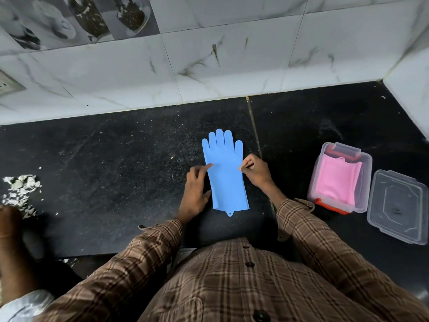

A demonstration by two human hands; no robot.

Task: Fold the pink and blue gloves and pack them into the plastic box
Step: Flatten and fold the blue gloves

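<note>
Lying flat between both: blue glove | left hand fingers spread on edge | right hand pinching edge

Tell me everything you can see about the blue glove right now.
The blue glove lies flat and unfolded on the black counter, fingers toward the tiled wall, cuff toward the person, a small hanging tab at the cuff. It looks smooth and rubbery. The left hand touches its left edge, and the right hand pinches its right edge.
</note>
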